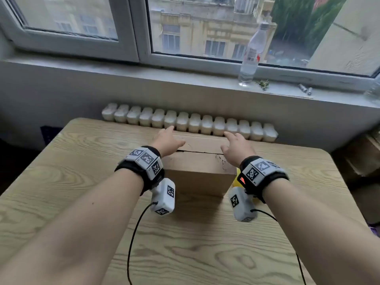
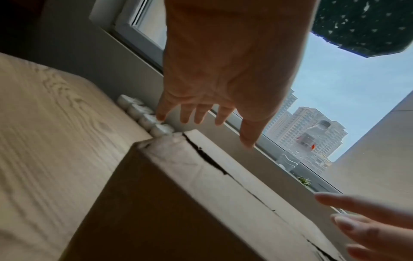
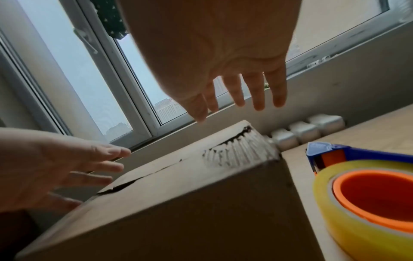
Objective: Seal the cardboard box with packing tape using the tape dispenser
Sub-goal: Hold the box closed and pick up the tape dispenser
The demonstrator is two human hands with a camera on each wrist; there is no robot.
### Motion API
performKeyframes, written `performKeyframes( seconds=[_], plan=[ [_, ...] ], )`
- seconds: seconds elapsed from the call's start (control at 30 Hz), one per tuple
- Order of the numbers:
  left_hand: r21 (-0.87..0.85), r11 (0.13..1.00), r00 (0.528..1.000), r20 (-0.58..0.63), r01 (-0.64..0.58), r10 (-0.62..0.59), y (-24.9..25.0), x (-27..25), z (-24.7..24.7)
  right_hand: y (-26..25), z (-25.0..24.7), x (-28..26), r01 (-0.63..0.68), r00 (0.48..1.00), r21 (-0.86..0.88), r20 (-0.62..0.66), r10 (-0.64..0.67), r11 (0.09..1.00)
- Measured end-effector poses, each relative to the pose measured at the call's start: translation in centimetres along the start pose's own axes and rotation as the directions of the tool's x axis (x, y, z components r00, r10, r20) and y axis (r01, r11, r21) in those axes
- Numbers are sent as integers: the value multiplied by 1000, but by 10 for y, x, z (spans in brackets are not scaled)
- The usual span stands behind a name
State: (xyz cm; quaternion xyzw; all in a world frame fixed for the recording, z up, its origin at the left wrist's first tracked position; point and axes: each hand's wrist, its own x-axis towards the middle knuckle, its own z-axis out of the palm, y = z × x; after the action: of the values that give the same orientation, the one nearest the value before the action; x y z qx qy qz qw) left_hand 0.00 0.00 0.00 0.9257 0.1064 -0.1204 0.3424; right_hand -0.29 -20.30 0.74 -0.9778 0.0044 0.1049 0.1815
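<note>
A brown cardboard box (image 1: 197, 171) stands in the middle of the wooden table (image 1: 61, 182), its two top flaps meeting along a ragged seam (image 1: 201, 152). My left hand (image 1: 167, 140) hovers over the box's left top with fingers straight and spread (image 2: 201, 113). My right hand (image 1: 236, 144) hovers over the right top, fingers also spread (image 3: 236, 95). Neither hand holds anything. A blue tape dispenser (image 3: 335, 155) with a yellowish tape roll (image 3: 357, 203) on an orange core lies on the table just right of the box; the head view shows only a yellow sliver (image 1: 236, 182).
A white radiator (image 1: 189, 122) runs behind the table's far edge, close to the box. A clear plastic bottle (image 1: 251, 56) and small items stand on the windowsill (image 1: 144, 73). More cardboard (image 1: 366, 157) sits at the right, off the table. Cables hang from both wrist cameras.
</note>
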Motion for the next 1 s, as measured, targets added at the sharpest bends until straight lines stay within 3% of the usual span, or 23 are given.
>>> performKeyframes(
  seconds=[0.23,0.67,1.0],
  plan=[
    [-170,974,988,52,153,-146,-15,-6,9,5,15,-10,-110,991,93,88,102,990],
    [-258,949,983,53,181,-173,-22,-46,7,-3,6,-44,-88,995,122,54,82,989],
    [-198,952,971,99,233,-217,-31,-74,14,6,9,-64,-79,992,60,108,72,995]
  ],
)
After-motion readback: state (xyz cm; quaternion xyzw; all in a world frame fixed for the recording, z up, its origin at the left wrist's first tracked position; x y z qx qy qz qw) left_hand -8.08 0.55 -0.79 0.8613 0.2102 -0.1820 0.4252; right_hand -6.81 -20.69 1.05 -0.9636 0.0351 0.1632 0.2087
